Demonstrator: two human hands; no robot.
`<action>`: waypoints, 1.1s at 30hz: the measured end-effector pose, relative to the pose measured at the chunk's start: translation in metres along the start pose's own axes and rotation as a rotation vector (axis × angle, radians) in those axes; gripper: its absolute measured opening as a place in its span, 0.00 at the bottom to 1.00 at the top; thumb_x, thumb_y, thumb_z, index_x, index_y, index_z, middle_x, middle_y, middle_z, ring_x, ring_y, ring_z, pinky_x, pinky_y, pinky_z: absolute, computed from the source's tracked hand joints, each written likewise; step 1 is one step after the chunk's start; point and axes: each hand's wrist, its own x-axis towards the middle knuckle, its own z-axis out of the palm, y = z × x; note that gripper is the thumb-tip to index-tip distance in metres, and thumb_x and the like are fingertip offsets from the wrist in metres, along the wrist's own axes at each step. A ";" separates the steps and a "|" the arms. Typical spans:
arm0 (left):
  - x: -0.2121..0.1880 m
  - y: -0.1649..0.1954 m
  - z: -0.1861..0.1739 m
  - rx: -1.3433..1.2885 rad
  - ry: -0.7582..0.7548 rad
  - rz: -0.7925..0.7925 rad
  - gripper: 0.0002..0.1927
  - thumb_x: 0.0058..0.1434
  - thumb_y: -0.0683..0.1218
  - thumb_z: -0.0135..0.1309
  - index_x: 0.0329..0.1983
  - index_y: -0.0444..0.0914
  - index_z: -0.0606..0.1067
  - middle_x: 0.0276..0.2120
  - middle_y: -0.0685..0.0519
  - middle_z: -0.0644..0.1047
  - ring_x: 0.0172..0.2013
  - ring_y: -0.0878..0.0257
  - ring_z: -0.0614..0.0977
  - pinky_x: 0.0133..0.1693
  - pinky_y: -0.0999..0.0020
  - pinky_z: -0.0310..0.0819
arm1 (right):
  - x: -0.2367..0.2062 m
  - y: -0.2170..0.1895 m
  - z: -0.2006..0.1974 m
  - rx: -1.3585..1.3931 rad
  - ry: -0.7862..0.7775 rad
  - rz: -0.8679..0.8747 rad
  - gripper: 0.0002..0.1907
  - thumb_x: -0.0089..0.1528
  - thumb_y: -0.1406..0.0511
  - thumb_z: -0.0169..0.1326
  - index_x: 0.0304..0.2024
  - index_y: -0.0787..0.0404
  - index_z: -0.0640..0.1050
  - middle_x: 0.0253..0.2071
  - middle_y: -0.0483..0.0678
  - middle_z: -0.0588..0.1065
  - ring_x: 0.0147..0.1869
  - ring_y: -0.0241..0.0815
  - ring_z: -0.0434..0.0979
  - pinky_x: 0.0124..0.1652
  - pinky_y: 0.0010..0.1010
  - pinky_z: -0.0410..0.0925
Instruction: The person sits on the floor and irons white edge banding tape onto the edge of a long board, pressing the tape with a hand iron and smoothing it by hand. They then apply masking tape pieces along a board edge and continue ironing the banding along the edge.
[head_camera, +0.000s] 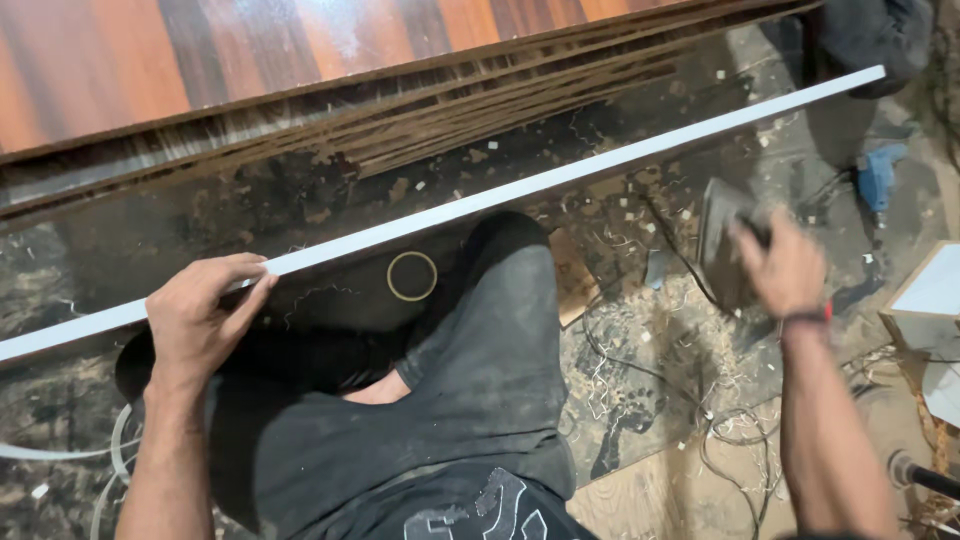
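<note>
Two hands work here: the left hand (205, 310) curls its fingers (240, 272) over a long white strip (560, 180), likely light and bendy, best steadied mid-length, while the right hand (785, 268) grips a blurred dark tool (722, 235) beyond its fingertips.

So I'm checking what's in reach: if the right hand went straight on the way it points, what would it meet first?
The right hand is already at a dark flat tool; whether it grips it is blurred.
</note>
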 end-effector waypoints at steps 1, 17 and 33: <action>0.000 -0.001 0.001 -0.002 -0.006 -0.002 0.08 0.63 0.43 0.66 0.43 0.39 0.80 0.44 0.52 0.83 0.43 0.57 0.85 0.45 0.66 0.79 | -0.020 0.001 0.006 -0.078 -0.113 0.078 0.28 0.69 0.43 0.54 0.48 0.61 0.78 0.41 0.62 0.80 0.45 0.68 0.79 0.43 0.55 0.70; -0.007 0.000 0.005 0.027 -0.049 0.028 0.07 0.66 0.42 0.67 0.41 0.38 0.79 0.43 0.51 0.83 0.43 0.57 0.84 0.46 0.68 0.78 | -0.037 -0.139 0.153 0.511 -0.206 0.261 0.27 0.67 0.47 0.51 0.53 0.63 0.77 0.48 0.67 0.77 0.54 0.70 0.75 0.50 0.52 0.68; 0.005 0.005 0.007 0.054 -0.019 0.015 0.07 0.62 0.41 0.67 0.40 0.39 0.78 0.44 0.51 0.83 0.43 0.56 0.85 0.45 0.66 0.78 | 0.171 -0.118 0.008 0.151 0.247 -0.508 0.13 0.77 0.61 0.45 0.47 0.63 0.76 0.48 0.57 0.74 0.55 0.56 0.74 0.54 0.44 0.66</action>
